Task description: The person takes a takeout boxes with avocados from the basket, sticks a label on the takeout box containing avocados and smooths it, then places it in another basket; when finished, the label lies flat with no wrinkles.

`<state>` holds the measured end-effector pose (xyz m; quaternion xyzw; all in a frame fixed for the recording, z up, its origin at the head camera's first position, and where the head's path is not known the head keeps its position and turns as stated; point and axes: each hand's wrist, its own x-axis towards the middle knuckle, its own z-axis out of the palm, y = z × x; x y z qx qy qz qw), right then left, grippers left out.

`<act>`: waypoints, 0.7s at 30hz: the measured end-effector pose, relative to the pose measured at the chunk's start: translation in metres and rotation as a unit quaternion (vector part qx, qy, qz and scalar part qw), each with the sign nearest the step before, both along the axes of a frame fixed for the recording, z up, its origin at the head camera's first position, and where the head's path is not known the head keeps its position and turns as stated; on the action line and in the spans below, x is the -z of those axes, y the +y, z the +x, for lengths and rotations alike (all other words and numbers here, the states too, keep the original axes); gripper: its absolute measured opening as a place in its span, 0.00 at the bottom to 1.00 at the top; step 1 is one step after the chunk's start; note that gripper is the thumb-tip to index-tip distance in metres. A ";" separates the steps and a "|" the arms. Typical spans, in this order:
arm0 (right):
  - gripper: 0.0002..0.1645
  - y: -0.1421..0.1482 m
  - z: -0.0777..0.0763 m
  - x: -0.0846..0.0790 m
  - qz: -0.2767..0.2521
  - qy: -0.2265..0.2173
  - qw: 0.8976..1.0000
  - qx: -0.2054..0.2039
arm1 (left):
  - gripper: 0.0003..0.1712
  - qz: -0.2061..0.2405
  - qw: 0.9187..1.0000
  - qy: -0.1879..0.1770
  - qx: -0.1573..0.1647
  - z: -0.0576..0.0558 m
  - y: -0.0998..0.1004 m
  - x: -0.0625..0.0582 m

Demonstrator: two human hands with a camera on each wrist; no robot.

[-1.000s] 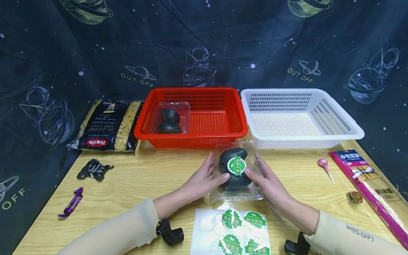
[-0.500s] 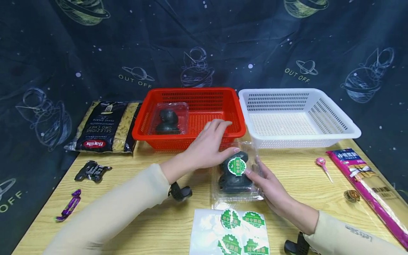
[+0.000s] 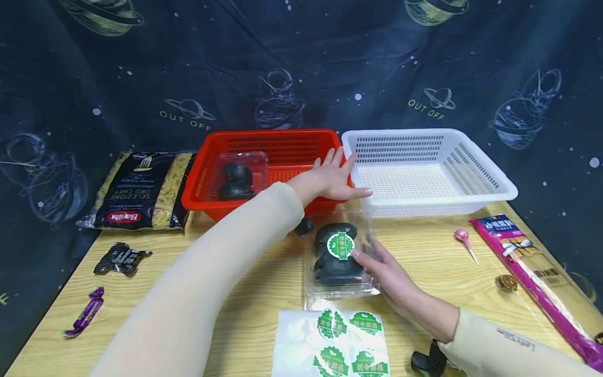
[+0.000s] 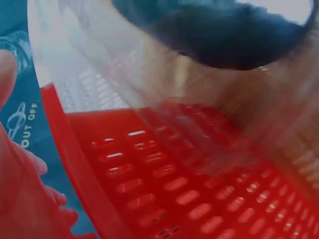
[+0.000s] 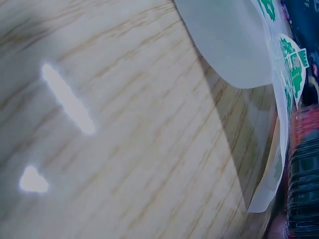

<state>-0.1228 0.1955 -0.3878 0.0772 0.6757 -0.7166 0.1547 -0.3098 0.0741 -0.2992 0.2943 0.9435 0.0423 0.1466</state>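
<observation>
My right hand (image 3: pixel 400 280) grips the right side of a clear plastic clamshell box (image 3: pixel 365 233), thumb on top near a round green-and-white sticker (image 3: pixel 341 245). Inside are dark rounded fruits (image 3: pixel 336 269) that look like avocados. My left hand (image 3: pixel 327 178) is spread with fingers straight over the near right corner of the red basket (image 3: pixel 198 196), beside the white basket (image 3: pixel 433 207). It holds nothing. Another clear box (image 3: pixel 261 162) with dark fruits lies in the red basket. In front of the held box lies a sticker sheet (image 3: pixel 294 335).
A pasta bag (image 3: pixel 141 191) stands at left, with a black-wrapped piece (image 3: pixel 121 259) and a purple candy (image 3: pixel 85 313) nearer. On the right are a lollipop (image 3: pixel 463 236), a gold-brown ball (image 3: pixel 506 283) and a long pink-edged packet (image 3: pixel 532 267).
My left hand has let go of the clamshell box and moved forward over the red basket's corner, fingers spreading. My right hand keeps its grip on the box. The head view has shifted slightly.
</observation>
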 end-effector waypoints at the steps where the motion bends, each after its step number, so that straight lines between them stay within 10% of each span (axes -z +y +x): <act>1: 0.52 0.000 0.000 0.000 0.001 0.001 1.000 -0.001 | 0.60 -0.005 1.000 -0.002 0.002 -0.001 0.002 -0.001; 21: 0.50 0.000 0.000 -0.003 0.006 0.007 1.000 0.018 | 0.61 -0.077 0.997 -0.021 0.005 -0.004 0.011 0.004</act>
